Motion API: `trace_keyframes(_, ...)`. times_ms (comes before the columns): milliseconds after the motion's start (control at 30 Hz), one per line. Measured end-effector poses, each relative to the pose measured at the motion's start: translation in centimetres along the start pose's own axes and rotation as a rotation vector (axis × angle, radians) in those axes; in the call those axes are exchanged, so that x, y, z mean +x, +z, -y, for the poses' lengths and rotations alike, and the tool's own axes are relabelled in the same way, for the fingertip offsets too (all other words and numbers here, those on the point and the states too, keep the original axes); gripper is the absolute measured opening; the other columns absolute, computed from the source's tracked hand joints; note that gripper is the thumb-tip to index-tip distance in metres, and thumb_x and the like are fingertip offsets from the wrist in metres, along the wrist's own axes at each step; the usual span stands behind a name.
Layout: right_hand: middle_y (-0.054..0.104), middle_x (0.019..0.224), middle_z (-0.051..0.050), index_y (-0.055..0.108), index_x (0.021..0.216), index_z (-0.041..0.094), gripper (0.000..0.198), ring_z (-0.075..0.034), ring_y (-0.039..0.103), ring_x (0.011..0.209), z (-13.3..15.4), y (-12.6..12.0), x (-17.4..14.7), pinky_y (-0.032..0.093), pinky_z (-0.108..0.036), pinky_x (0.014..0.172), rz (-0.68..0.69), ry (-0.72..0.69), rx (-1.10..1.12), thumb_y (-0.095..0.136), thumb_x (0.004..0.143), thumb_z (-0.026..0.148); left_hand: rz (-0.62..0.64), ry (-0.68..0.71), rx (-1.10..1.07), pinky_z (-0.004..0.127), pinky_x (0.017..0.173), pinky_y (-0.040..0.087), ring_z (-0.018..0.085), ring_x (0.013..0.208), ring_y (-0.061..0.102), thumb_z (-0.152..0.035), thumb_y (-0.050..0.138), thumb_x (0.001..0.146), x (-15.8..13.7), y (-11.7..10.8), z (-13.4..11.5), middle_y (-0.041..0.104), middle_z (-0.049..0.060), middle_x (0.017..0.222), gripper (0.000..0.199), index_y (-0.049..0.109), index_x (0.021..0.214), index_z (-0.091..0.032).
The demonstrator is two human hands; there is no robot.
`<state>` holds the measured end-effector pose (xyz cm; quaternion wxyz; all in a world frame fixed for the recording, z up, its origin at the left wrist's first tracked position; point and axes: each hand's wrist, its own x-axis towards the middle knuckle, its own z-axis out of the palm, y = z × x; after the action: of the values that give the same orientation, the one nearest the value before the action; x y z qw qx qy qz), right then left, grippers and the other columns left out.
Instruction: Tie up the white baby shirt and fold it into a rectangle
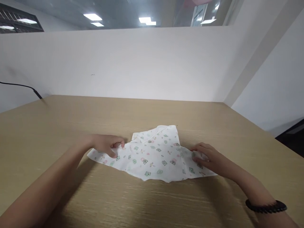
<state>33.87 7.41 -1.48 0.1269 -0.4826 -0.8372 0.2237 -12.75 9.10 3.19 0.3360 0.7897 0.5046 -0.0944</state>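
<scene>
A white baby shirt (154, 158) with small green and pink printed figures lies spread on the wooden table. Its two sleeves reach out to the left and right, and its narrower body points away from me with a diagonal edge across it. My left hand (106, 144) is over the left sleeve, fingers bent and thumb apart from them. Over the right sleeve is my right hand (209, 157), its thumb and fingers also apart near the fabric. Both hands seem to touch the cloth lightly; neither visibly grips it.
The wooden table (95, 110) runs back to a white partition (142, 63) with glass above it. A black cable (21, 85) hangs at the left edge. At the far right is a dark object (293, 134). A black bead bracelet (266, 207) circles my right wrist.
</scene>
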Motion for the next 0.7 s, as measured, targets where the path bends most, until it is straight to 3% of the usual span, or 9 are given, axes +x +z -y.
trace_keyframes(167,0.064,0.089,-0.004,0.062,0.088,0.021,0.012,-0.023,0.058,0.081,1.5,-1.4,-0.5,0.047,-0.035,0.070,0.181,0.072,0.014,0.058,0.085,0.031,0.216,-0.126,-0.103,0.024,0.056,0.035,0.018,0.063,0.054,-0.052,0.062,0.080,-0.2,0.1,-0.8,0.060,0.003,0.068,0.037,0.058,0.090,-0.018)
trace_keyframes(267,0.065,0.084,-0.005,0.062,0.080,0.021,0.016,-0.023,0.058,0.079,2.3,-1.8,-0.5,0.046,-0.034,0.069,0.128,0.070,0.018,0.061,0.085,0.036,0.227,-0.020,-0.081,0.024,0.055,0.032,0.016,0.058,0.050,-0.059,0.058,0.084,-0.2,0.1,-2.2,0.055,0.002,0.063,0.043,0.060,0.078,-0.016)
trace_keyframes(333,0.065,0.086,-0.006,0.064,0.080,0.021,0.020,-0.024,0.059,0.082,2.6,-1.7,-0.3,0.046,-0.035,0.071,0.088,0.059,0.005,0.062,0.086,0.040,0.126,0.127,-0.073,0.023,0.057,0.034,0.015,0.062,0.048,-0.057,0.056,0.086,0.2,0.4,-3.3,0.054,0.002,0.070,0.041,0.065,0.085,-0.018)
trace_keyframes(433,0.065,0.082,-0.004,0.062,0.077,0.020,0.017,-0.022,0.058,0.077,2.4,-1.1,0.0,0.046,-0.033,0.069,0.137,0.048,0.023,0.063,0.084,0.036,0.040,0.263,-0.092,0.023,0.061,0.037,0.014,0.067,0.049,-0.052,0.055,0.090,1.2,1.4,-4.7,0.054,0.000,0.078,0.040,0.063,0.118,-0.024)
trace_keyframes(500,0.064,0.080,-0.003,0.061,0.077,0.019,0.015,-0.020,0.057,0.074,2.0,-0.8,0.0,0.045,-0.031,0.066,0.168,0.044,0.058,0.063,0.084,0.032,0.044,0.245,-0.116,0.023,0.061,0.038,0.015,0.066,0.051,-0.051,0.053,0.092,1.7,1.9,-5.2,0.055,-0.001,0.076,0.054,0.047,0.140,-0.028)
trace_keyframes(567,0.065,0.080,-0.003,0.061,0.078,0.019,0.014,-0.020,0.057,0.074,1.5,-0.5,0.0,0.045,-0.031,0.066,0.181,0.051,0.094,0.062,0.084,0.032,0.082,0.185,-0.189,0.024,0.062,0.040,0.015,0.064,0.055,-0.053,0.052,0.093,1.9,2.3,-5.4,0.057,-0.002,0.073,0.073,0.021,0.154,-0.028)
trace_keyframes(633,0.065,0.083,-0.003,0.062,0.080,0.019,0.015,-0.020,0.058,0.076,1.1,-0.4,0.0,0.046,-0.031,0.067,0.189,0.060,0.123,0.063,0.085,0.033,0.114,0.118,-0.280,0.025,0.065,0.044,0.016,0.065,0.060,-0.055,0.053,0.093,1.9,2.4,-5.4,0.060,-0.002,0.074,0.089,-0.002,0.156,-0.026)
trace_keyframes(700,0.065,0.083,-0.003,0.063,0.080,0.019,0.015,-0.020,0.058,0.077,1.1,-0.5,0.0,0.047,-0.031,0.069,0.200,0.067,0.134,0.062,0.085,0.034,0.110,0.061,-0.342,0.026,0.068,0.047,0.017,0.067,0.063,-0.057,0.054,0.092,1.8,2.3,-5.3,0.063,-0.001,0.077,0.099,-0.014,0.154,-0.021)
